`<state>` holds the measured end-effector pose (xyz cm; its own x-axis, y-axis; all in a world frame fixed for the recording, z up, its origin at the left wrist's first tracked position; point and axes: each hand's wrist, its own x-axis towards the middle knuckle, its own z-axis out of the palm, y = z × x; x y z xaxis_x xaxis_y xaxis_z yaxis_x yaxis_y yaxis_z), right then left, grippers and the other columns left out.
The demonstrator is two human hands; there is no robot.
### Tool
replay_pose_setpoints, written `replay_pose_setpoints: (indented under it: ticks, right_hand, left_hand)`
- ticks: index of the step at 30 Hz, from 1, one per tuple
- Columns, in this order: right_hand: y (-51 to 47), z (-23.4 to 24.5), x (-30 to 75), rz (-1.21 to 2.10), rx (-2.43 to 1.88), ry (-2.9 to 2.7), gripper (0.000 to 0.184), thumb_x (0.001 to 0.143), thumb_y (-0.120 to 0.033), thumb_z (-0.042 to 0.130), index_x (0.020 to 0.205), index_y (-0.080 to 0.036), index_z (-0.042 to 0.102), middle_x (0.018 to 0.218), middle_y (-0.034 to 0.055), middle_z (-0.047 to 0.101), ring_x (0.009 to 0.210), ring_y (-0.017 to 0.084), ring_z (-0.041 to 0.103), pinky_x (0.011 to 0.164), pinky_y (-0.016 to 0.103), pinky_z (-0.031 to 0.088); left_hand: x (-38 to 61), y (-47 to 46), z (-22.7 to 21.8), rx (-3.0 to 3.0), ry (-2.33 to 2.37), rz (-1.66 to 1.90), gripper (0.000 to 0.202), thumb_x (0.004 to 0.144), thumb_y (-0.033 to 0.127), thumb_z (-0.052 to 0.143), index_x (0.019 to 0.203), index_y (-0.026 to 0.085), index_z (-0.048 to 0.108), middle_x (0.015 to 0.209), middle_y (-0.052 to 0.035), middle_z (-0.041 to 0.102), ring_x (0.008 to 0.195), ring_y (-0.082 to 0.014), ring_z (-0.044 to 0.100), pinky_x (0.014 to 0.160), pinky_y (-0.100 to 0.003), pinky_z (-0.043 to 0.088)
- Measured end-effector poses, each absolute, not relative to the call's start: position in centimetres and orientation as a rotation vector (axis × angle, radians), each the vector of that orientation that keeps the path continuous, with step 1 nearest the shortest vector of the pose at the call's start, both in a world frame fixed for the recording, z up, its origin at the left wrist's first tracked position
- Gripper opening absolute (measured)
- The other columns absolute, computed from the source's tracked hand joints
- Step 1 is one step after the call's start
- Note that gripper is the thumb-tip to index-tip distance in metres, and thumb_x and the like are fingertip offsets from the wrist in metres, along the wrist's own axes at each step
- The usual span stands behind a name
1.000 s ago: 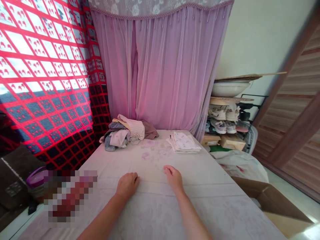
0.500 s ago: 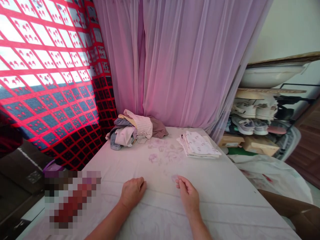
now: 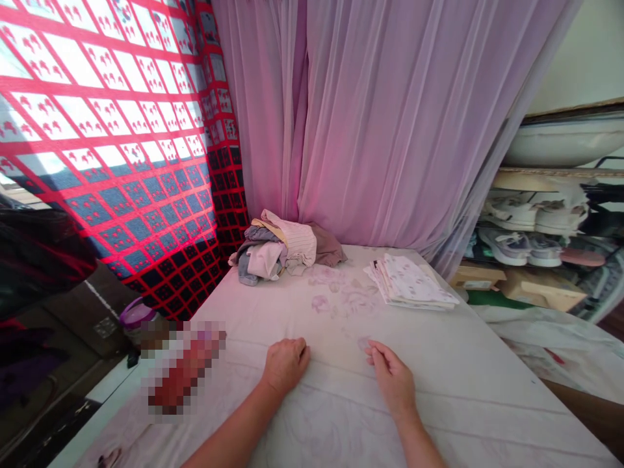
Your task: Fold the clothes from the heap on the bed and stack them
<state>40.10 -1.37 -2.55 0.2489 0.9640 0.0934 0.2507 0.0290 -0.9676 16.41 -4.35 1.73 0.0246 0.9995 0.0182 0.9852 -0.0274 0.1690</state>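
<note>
My left hand (image 3: pixel 286 365) rests on a pale, flower-printed cloth surface (image 3: pixel 336 396), its fingers curled under in a loose fist. No object shows in it. To its right, my right hand (image 3: pixel 394 377) lies on the same cloth with fingers bent in and thumb on top. A faint purple patch by its fingertips looks like part of the print. Beyond my left hand sits a heap of crumpled clothes (image 3: pixel 299 246) in pink, grey and brown. Past my right hand lies a neat stack of folded white patterned cloth (image 3: pixel 414 283).
A blurred red item (image 3: pixel 188 370) lies at the left edge. Behind hangs a lilac curtain (image 3: pixel 375 130), with a red checked drape (image 3: pixel 160 162) at left. At right stands a rack with shoes (image 3: pixel 526 244), boxes (image 3: pixel 541 289) and a white basin (image 3: pixel 565 143).
The view has swung left, so everything appears further right. Both hands keep their places and poses on the cloth. The clothes have not moved.
</note>
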Motion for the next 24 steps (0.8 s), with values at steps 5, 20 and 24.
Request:
replay_pose_setpoints:
  ticks: [5,20,24]
  right_hand:
    - [-1.2,-3.1,40.4,0.822,-1.479,-1.252,0.051,0.069,-0.058,0.05,0.093,-0.017,0.07,0.084,0.0089,0.075,0.07,0.021,0.069,0.069,0.031,0.055]
    - [-1.0,-2.1,39.7,0.8,-1.487,-1.251,0.044,0.068,-0.053,0.05,0.086,-0.02,0.072,0.077,0.0072,0.074,0.064,0.022,0.067,0.066,0.034,0.052]
    - [0.5,-0.6,38.9,0.838,-1.455,-1.158,0.047,0.067,-0.053,0.052,0.088,-0.016,0.071,0.079,0.0095,0.074,0.063,0.022,0.067,0.062,0.032,0.05]
  left_hand:
    - [16.3,-4.3,1.5,2.181,2.102,0.231,0.036,0.093,0.034,0.033,0.08,0.021,0.063,0.081,-0.0067,0.071,0.077,-0.0198,0.066,0.066,-0.028,0.04]
    - [16.0,-4.4,1.6,2.134,2.074,0.294,0.034,0.092,0.035,0.034,0.079,0.021,0.062,0.079,-0.0053,0.07,0.078,-0.0195,0.065,0.066,-0.028,0.037]
    - [14.9,-3.1,1.3,1.947,2.058,0.443,0.033,0.091,0.037,0.038,0.073,0.02,0.06,0.069,-0.0008,0.065,0.07,-0.0156,0.06,0.06,-0.025,0.033]
